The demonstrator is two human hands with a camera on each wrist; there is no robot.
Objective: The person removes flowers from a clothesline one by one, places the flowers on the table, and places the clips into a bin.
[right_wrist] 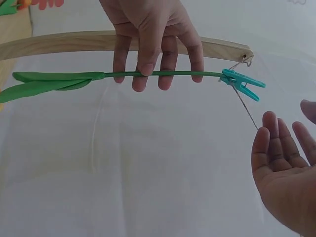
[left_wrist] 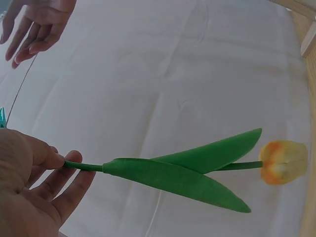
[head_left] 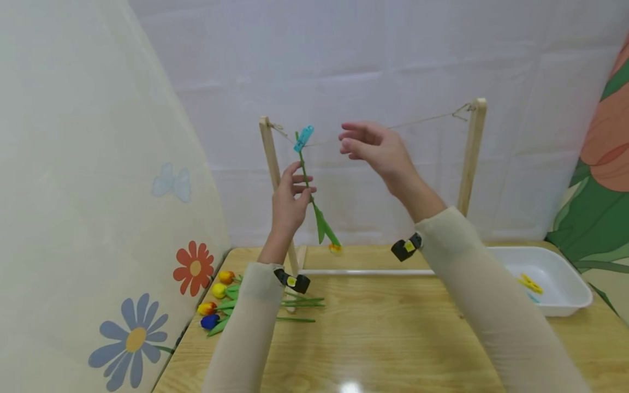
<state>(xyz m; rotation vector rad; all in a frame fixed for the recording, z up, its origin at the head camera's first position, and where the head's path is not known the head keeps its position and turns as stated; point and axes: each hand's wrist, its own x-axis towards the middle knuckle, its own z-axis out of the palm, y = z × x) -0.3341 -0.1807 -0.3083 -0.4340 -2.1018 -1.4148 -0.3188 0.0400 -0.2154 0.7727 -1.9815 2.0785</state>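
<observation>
An artificial tulip (left_wrist: 284, 163) with an orange-yellow bloom hangs head down from a string (head_left: 422, 119). A turquoise clothespin (head_left: 303, 138) clips the end of its stem to the string. My left hand (head_left: 291, 199) pinches the green stem (right_wrist: 168, 73) between thumb and fingers, below the clothespin. To the right of the clothespin, my right hand (head_left: 375, 150) is raised beside the string with its fingers loosely bent and nothing held. In the right wrist view the fingertips of that hand appear close to the string; whether they touch it I cannot tell.
Two wooden posts (head_left: 473, 158) carry the string, with a white bar (head_left: 368, 272) low between them. Several artificial tulips (head_left: 209, 321) lie at the table's left. At the right, a white basin (head_left: 565, 284) contains a yellow clothespin (head_left: 530, 284) and something turquoise. A white cloth hangs behind.
</observation>
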